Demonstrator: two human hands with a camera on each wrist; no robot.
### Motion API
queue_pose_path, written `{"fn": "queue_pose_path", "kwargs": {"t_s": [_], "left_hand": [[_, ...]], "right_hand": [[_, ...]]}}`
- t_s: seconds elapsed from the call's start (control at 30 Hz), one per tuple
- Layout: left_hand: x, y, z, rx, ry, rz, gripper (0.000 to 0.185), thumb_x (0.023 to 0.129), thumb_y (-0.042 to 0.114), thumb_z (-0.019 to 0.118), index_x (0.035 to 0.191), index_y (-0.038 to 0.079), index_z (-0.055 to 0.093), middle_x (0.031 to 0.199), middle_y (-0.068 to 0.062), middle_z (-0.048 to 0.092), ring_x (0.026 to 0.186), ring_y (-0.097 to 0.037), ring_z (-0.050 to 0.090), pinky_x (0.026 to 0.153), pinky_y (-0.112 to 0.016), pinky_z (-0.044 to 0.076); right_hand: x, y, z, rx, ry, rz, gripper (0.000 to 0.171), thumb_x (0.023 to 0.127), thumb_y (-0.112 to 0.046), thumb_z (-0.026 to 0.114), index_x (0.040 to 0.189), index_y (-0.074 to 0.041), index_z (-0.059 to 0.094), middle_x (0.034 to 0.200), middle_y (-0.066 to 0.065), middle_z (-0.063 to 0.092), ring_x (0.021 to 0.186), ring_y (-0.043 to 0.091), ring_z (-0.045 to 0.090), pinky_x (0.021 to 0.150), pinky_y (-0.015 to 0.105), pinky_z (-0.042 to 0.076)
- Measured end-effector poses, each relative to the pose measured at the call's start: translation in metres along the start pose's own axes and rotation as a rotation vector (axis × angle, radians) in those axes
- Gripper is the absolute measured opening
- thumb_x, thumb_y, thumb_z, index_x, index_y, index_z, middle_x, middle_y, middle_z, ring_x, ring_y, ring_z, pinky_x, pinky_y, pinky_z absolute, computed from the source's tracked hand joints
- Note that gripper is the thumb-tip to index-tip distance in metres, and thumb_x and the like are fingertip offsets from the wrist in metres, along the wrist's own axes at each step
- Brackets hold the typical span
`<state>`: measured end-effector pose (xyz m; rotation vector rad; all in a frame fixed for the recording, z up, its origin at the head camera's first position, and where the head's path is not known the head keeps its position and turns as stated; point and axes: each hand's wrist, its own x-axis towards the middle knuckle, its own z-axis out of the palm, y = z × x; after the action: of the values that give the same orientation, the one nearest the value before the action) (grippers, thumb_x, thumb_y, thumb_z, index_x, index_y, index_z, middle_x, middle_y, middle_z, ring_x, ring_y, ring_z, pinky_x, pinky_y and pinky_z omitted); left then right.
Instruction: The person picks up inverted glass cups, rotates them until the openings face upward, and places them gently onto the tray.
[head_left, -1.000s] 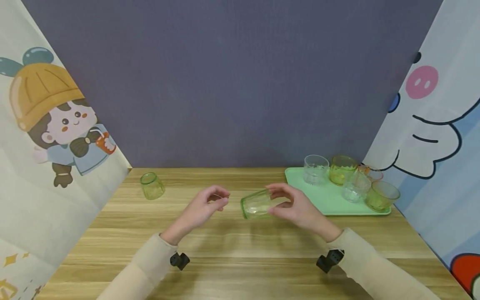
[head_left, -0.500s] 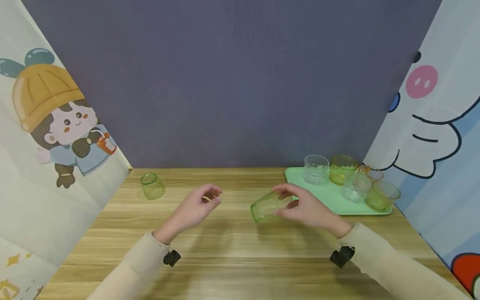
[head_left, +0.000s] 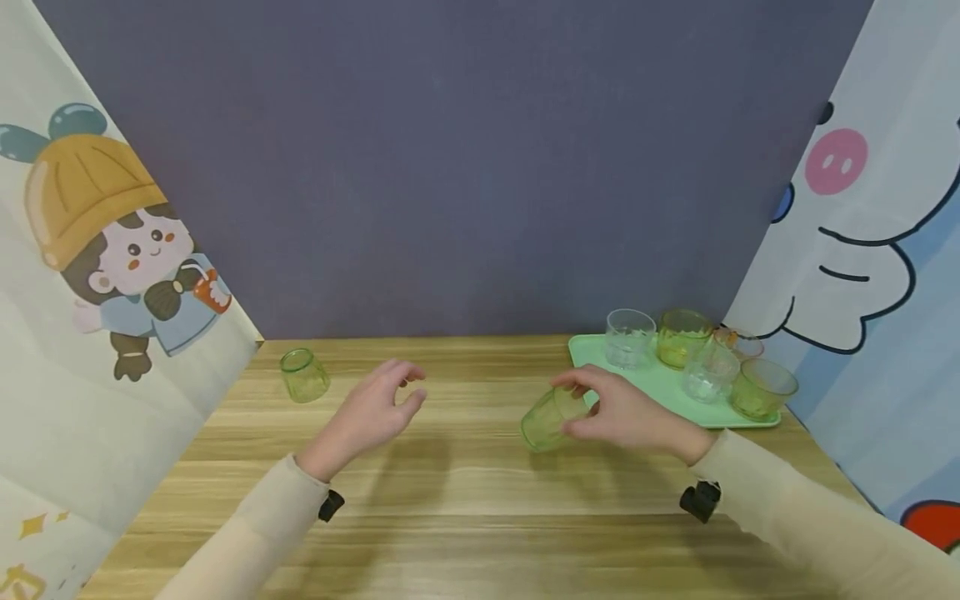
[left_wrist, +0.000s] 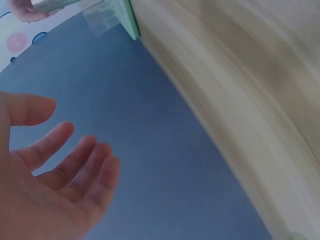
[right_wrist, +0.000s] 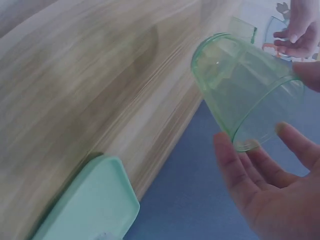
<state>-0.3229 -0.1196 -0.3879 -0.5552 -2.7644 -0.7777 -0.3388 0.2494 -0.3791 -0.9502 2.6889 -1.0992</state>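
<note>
Right hand [head_left: 626, 412] grips a green cup [head_left: 546, 418] tilted on its side, fingers curled round it above the table [head_left: 465, 492]. Since a second ago it has carried the cup rightward, nearer the tray [head_left: 660, 392], while the left hand [head_left: 372, 411], empty with fingers loosely spread, has drawn away left. Five cups crowd the tray's far end, leaving its near part bare. Another green cup [head_left: 303, 374] stands inverted far left.

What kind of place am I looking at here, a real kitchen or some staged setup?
Most likely a staged tabletop booth, not a kitchen. A wooden table is boxed in by a plain grey backdrop and cartoon-printed side curtains. The only things out are tumblers on a green tray, and the green glass in the right hand.
</note>
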Motion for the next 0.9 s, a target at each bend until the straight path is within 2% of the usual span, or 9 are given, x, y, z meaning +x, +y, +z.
{"fn": "queue_pose_path", "kwargs": {"t_s": [0.07, 0.27, 0.4, 0.6, 0.77, 0.9], "left_hand": [[0.0, -0.001, -0.002, 0.038, -0.007, -0.003, 0.03, 0.1, 0.025, 0.062, 0.125, 0.01, 0.066, 0.121, -0.007, 0.063, 0.111, -0.029, 0.06, 0.09, -0.05, 0.051], [0.004, -0.01, -0.007, 0.146, 0.007, 0.031, 0.03, 0.1, 0.023, 0.062, 0.124, 0.005, 0.065, 0.123, -0.013, 0.063, 0.116, -0.036, 0.06, 0.094, -0.053, 0.051], [0.006, -0.018, -0.011, 0.201, 0.012, 0.05, 0.03, 0.099, 0.023, 0.063, 0.123, 0.003, 0.064, 0.121, -0.016, 0.064, 0.111, -0.037, 0.061, 0.09, -0.053, 0.052], [0.009, -0.035, -0.016, 0.254, 0.028, 0.017, 0.029, 0.099, 0.018, 0.063, 0.121, -0.001, 0.065, 0.113, -0.017, 0.064, 0.102, -0.038, 0.061, 0.084, -0.052, 0.052], [0.016, -0.048, -0.017, 0.293, 0.016, -0.001, 0.03, 0.099, 0.018, 0.061, 0.122, -0.002, 0.064, 0.116, -0.021, 0.063, 0.106, -0.041, 0.06, 0.088, -0.054, 0.051], [0.019, -0.057, -0.019, 0.311, 0.016, -0.021, 0.031, 0.099, 0.016, 0.06, 0.122, -0.004, 0.064, 0.117, -0.023, 0.062, 0.108, -0.043, 0.06, 0.089, -0.055, 0.051]], "right_hand": [[0.001, -0.001, -0.001, -0.047, -0.008, 0.001, 0.056, 0.084, -0.023, 0.08, 0.136, -0.012, 0.062, 0.126, 0.007, 0.06, 0.111, 0.028, 0.055, 0.077, 0.032, 0.055], [0.001, -0.002, -0.008, -0.18, -0.042, 0.016, 0.054, 0.084, -0.027, 0.079, 0.134, -0.013, 0.063, 0.128, 0.006, 0.061, 0.11, 0.028, 0.058, 0.089, 0.044, 0.05], [0.004, -0.005, -0.013, -0.235, -0.059, 0.022, 0.054, 0.084, -0.028, 0.078, 0.134, -0.012, 0.063, 0.127, 0.008, 0.061, 0.11, 0.029, 0.059, 0.089, 0.047, 0.05], [0.01, -0.011, -0.02, -0.328, -0.079, 0.049, 0.055, 0.083, -0.03, 0.076, 0.134, -0.014, 0.063, 0.126, 0.01, 0.06, 0.112, 0.028, 0.059, 0.092, 0.049, 0.05], [0.009, -0.013, -0.024, -0.376, -0.119, 0.105, 0.057, 0.084, -0.031, 0.077, 0.136, -0.013, 0.062, 0.126, 0.012, 0.059, 0.112, 0.03, 0.059, 0.09, 0.051, 0.05], [0.008, -0.011, -0.025, -0.413, -0.146, 0.114, 0.058, 0.084, -0.03, 0.076, 0.137, -0.01, 0.061, 0.126, 0.015, 0.059, 0.114, 0.033, 0.058, 0.089, 0.051, 0.05]]}}
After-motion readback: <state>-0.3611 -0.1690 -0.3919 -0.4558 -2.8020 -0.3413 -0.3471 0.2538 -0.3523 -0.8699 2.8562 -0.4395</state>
